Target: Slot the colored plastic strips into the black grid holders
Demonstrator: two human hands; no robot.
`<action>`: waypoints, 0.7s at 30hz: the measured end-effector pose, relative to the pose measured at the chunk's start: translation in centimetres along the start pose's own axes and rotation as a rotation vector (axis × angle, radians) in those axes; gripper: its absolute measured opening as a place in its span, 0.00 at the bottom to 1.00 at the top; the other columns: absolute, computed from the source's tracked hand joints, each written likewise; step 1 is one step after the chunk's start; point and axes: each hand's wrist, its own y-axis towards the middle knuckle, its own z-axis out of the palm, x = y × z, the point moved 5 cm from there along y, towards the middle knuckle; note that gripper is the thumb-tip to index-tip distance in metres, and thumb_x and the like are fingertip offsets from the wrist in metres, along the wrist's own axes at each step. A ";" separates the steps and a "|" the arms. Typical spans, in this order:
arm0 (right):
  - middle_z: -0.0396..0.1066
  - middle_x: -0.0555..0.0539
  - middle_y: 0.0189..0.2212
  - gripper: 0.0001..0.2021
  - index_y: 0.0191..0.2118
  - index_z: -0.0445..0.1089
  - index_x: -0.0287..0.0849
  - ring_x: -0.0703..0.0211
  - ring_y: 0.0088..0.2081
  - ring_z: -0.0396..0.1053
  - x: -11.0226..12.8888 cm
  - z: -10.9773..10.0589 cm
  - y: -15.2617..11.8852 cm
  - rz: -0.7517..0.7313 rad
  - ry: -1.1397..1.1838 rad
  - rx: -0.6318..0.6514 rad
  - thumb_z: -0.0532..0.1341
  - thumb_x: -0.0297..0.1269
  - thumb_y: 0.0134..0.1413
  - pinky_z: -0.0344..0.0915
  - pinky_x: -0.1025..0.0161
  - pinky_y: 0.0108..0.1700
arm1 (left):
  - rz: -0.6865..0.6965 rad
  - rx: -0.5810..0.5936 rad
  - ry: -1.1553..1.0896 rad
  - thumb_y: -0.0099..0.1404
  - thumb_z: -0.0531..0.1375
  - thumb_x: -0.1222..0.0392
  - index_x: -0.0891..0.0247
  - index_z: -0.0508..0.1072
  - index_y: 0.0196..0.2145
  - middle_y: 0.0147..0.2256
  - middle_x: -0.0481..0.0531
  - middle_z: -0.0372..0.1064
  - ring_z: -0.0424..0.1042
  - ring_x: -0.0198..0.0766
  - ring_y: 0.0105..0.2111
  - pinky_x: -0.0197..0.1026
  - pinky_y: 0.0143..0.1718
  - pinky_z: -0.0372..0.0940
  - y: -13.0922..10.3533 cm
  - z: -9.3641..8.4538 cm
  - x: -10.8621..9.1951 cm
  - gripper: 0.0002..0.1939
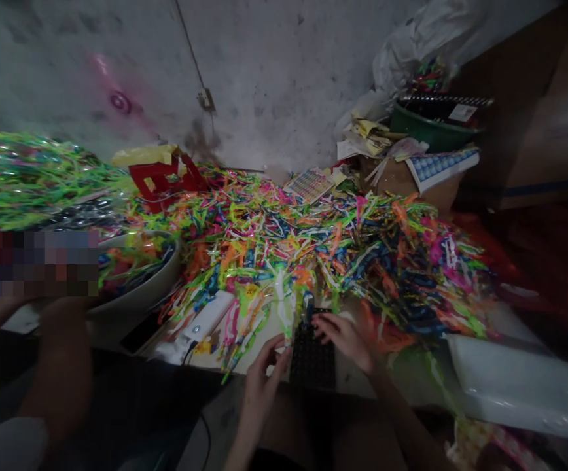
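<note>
My left hand (266, 367) is closed in a pinch at the front edge of the table. Between its thumb and fingertips is the lower end of a pale green-and-white plastic piece (284, 314), long and thin. Just right of it lies a black tray (313, 358) with a grid of small pockets. Over the tray's far right part, my right hand (343, 335) has its fingers stretched toward the left, apparently holding nothing. A heap of bright plastic pieces (294, 242) in green, orange, pink and blue spreads beyond both hands.
A white power bank (210, 318) with a cable lies left, near a dark phone-like slab (141, 332). Farther left, a co-worker's arm (63, 353) reaches by a white basin (166, 278). A red box (163, 180), a cardboard box (402, 180) and a plastic-wrapped pack (519, 383) surround the heap.
</note>
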 end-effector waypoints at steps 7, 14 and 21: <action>0.68 0.50 0.26 0.19 0.36 0.75 0.41 0.68 0.22 0.62 1.9 1.2 -4.4 0.036 0.065 0.045 0.64 0.52 0.45 0.58 0.71 0.18 | -0.047 0.234 -0.070 0.61 0.57 0.47 0.62 0.61 0.57 0.37 0.53 0.74 0.66 0.32 0.25 0.36 0.31 0.64 -0.4 5.9 1.7 0.30; 0.70 0.50 0.28 0.16 0.33 0.70 0.42 0.65 0.24 0.67 -0.3 -2.8 -0.7 -0.006 -0.007 -0.144 0.62 0.51 0.47 0.66 0.67 0.25 | -0.046 0.170 0.097 0.59 0.57 0.48 0.59 0.64 0.53 0.43 0.54 0.73 0.72 0.36 0.30 0.39 0.35 0.67 0.5 4.5 3.9 0.26; 0.68 0.51 0.24 0.20 0.25 0.65 0.41 0.60 0.28 0.69 -3.8 -4.3 5.5 -0.028 -0.021 -0.152 0.65 0.56 0.38 0.72 0.60 0.32 | -0.017 -0.223 0.488 0.58 0.53 0.46 0.64 0.69 0.44 0.40 0.60 0.71 0.72 0.47 0.37 0.48 0.40 0.67 1.3 -6.3 8.7 0.22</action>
